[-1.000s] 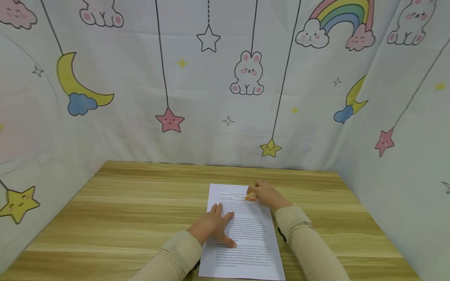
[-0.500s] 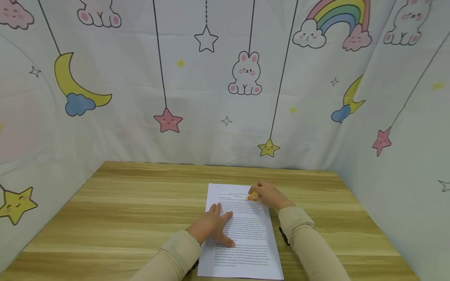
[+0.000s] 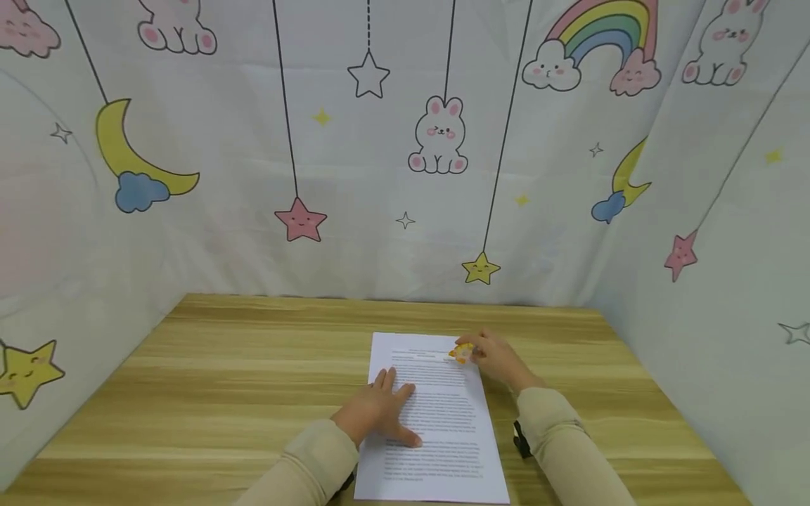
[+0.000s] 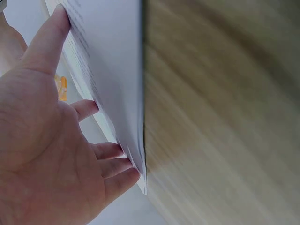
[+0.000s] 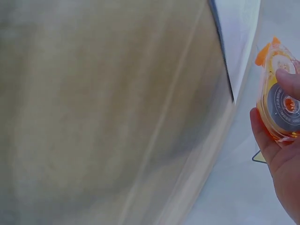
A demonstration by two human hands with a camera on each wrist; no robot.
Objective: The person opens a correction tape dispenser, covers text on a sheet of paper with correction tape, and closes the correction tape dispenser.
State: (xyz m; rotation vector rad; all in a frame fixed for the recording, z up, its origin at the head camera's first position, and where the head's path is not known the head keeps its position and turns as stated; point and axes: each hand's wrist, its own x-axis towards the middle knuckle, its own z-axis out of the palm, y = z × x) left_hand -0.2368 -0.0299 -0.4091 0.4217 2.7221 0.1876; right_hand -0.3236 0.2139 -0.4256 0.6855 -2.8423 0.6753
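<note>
Printed sheets of paper (image 3: 439,422) lie in a thin stack on the table, lines of text on top. My left hand (image 3: 377,411) rests on their left side with fingers spread; in the left wrist view its fingertips touch the page near the edge. Over the upper right of the text, my right hand (image 3: 500,360) holds an orange, clear-cased correction tape (image 3: 463,353). The right wrist view shows the thumb across the face of the correction tape (image 5: 277,112) and a finger beneath it. Its orange tip (image 5: 265,54) appears raised off the page.
The wood-grain table (image 3: 221,393) extends on both sides of the paper. A white curtain (image 3: 354,161) printed with stars, moons and rabbits hangs behind it and at both sides.
My right hand has shifted a little to the right with the correction tape and turned it, so more of its face shows. The left hand stays in place on the paper.
</note>
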